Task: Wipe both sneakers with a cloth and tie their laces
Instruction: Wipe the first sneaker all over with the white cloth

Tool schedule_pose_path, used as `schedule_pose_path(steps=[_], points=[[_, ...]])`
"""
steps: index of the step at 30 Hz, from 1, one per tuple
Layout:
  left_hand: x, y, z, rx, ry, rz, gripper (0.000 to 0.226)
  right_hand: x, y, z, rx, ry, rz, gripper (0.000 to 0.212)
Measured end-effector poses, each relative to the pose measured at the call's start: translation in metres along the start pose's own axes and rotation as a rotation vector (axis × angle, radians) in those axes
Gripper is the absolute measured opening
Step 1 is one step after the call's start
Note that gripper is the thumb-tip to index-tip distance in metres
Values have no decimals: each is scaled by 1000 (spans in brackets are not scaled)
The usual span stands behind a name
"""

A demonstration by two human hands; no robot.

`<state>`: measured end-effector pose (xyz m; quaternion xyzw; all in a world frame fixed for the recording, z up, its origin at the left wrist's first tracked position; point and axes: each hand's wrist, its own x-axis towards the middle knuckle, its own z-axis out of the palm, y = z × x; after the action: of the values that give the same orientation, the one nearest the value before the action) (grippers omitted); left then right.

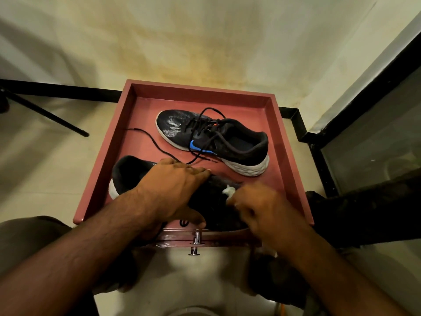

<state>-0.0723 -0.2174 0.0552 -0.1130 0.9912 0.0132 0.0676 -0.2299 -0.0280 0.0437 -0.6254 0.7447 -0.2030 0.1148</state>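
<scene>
Two black sneakers are lying in the red tray (293, 160), and we are working on the near sneaker (127, 172), which is sitting against the tray's front edge with its heel to our left and its toe to our right. Our left hand (173, 190) is reaching over its middle, fingers draped across the far side and thumb curling at the near side, so we are clamping the shoe down, presumably to stop it sliding while the other hand rubs. Our right hand (262, 208) is blurring with motion; its fingers are bunching around a small white cloth (229, 192) and pressing it on the toe area, which suggests the wiping step is under way. The far sneaker (218, 140) (the one with the blue swoosh) is resting apart from our hands toward the back of the tray, toe pointing left, its black laces (159, 144) trailing loose across the tray floor, so tying is not yet done there. We cannot tell how the near shoe's laces are lying, since our hand is covering them.
</scene>
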Motion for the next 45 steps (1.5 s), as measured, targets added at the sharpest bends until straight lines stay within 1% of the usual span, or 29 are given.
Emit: schedule_pose_path(steps=[1, 2, 3, 5, 6, 7, 10, 11, 12, 14, 15, 16, 19, 20, 23, 24, 25, 27, 28, 29, 31, 32, 33, 36, 37, 40, 41, 43, 45], points=[[1, -1, 0, -1, 5, -7, 109, 2, 6, -8, -15, 82, 78, 31], [1, -1, 0, -3, 9, -11, 108, 3, 9, -11, -15, 106, 120, 33], [0, 0, 0, -7, 10, -9, 108, 1, 6, -11, 17, 55, 127, 33], [-1, 2, -2, -3, 7, 11, 110, -6, -15, -1, 162, -156, 85, 30], [-1, 2, -2, 4, -4, 21, 111, -10, -22, 1, 186, -189, 60, 28], [0, 1, -3, 7, -13, 23, 112, -8, -21, 1, 179, -156, 78, 27], [2, 1, -5, 0, -3, -8, 109, 5, 0, -15, 68, 100, 211, 27], [1, 2, -5, 1, 4, -12, 109, 5, 0, -17, 57, 99, 211, 28], [0, 4, -5, 7, 9, -6, 110, 2, -5, -15, 56, 32, 183, 28], [-3, 6, -4, 27, 0, 25, 111, -8, -28, -2, 118, -169, 110, 28], [-4, 6, -4, 26, -5, 34, 110, -11, -33, 1, 134, -196, 80, 28], [-4, 6, -4, 21, -10, 30, 109, -7, -32, -1, 125, -172, 101, 27], [-2, 4, -6, 17, -15, -17, 107, 9, -12, -21, 20, 52, 256, 26], [-2, 5, -6, 20, -15, -26, 106, 8, -12, -23, 31, 49, 273, 29], [-3, 8, -3, 28, -13, -35, 104, -7, -33, -9, 125, -152, 171, 27], [-2, 8, -3, 20, -17, -40, 103, -7, -33, -7, 116, -145, 156, 23], [0, 7, -3, 14, -27, -45, 103, -3, -26, -8, 72, -104, 192, 19], [3, 6, -3, 22, -31, -52, 102, 7, -10, -20, -81, 52, 281, 17], [4, 6, -3, 21, -23, -54, 102, 9, -6, -22, -133, 90, 292, 18], [3, 7, -3, 14, -19, -57, 101, 8, -8, -20, -130, 58, 284, 18], [2, 8, 0, 13, -12, -49, 101, -2, -19, -6, -44, -99, 214, 16], [2, 8, 0, 16, -8, -40, 101, -5, -24, -1, -10, -135, 184, 17], [1, 8, 0, 13, -7, -37, 101, -3, -23, -3, -4, -121, 204, 18], [2, 10, -2, 31, 16, -52, 100, 11, -6, -17, -66, 59, 335, 20], [2, 12, -2, 32, 25, -58, 100, 11, -4, -16, -50, 45, 335, 20], [0, 15, -1, 39, 11, -64, 105, 0, -18, -4, 132, -86, 249, 20], [0, 15, -2, 38, 9, -67, 105, -1, -19, -3, 142, -71, 258, 20], [1, 13, -2, 16, 15, -84, 103, 6, -7, -10, 52, 36, 350, 18], [0, 14, -2, 11, 34, -89, 102, 10, 0, -14, -9, 110, 338, 17]])
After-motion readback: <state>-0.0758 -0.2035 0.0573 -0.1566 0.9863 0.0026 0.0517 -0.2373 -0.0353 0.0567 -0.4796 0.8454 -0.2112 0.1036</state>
